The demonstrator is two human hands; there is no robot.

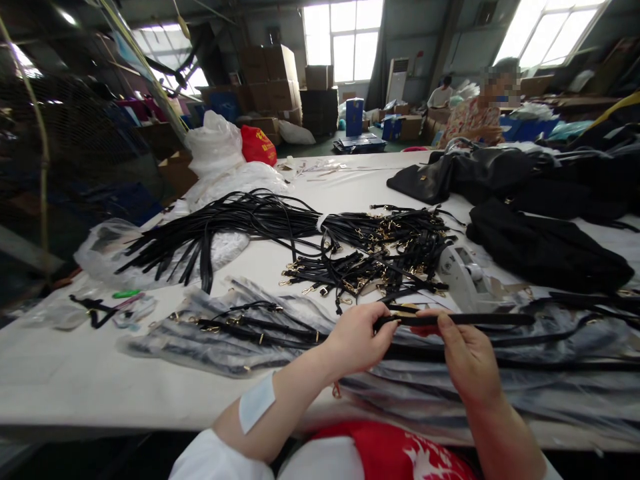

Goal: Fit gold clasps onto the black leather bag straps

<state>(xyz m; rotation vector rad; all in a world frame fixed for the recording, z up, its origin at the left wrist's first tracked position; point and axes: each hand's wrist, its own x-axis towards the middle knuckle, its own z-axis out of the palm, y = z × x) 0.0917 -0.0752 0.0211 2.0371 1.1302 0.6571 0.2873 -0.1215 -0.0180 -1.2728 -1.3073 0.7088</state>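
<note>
One black strap (pixel 507 319) in both hands (pixel 357 339) (pixel 471 359)

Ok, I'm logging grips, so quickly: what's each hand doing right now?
Left hand: closed, pinching a black strap.
Right hand: closed, gripping that strap between thumb and fingers.

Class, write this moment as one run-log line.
left hand: holding black strap; right hand: holding same strap; table: strap bundle

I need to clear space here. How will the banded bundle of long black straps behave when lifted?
The bundle will probably flop: its strap ends curve and fan out. Its crowded gold clips may snag one another.
</note>
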